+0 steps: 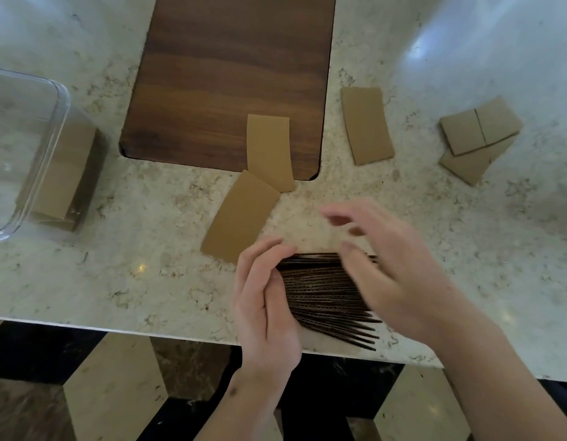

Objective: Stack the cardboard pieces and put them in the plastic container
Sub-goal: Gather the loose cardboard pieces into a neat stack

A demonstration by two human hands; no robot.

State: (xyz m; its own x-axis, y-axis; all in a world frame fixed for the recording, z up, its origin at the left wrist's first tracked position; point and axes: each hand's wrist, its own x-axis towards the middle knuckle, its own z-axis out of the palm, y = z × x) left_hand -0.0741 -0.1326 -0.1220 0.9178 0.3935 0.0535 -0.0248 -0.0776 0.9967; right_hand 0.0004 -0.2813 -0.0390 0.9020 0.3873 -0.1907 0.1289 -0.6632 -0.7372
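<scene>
A thick stack of cardboard pieces (326, 300) stands on edge near the counter's front edge, its corrugated edges facing up. My left hand (266, 300) presses against the stack's left end. Blurred, with fingers spread, my right hand (390, 268) hovers over the stack's right side. Loose pieces lie beyond: one (240, 216) just left of the stack, one (271, 152) partly on the wooden board, one (367, 125) to the right, and a few overlapping pieces (479, 138) far right. The clear plastic container (57, 100) at the left edge holds a cardboard stack (65, 176).
A dark wooden cutting board (231, 74) lies on the marble counter (116, 275) behind the pieces. The counter's front edge runs just below the stack. Below it a patterned floor shows.
</scene>
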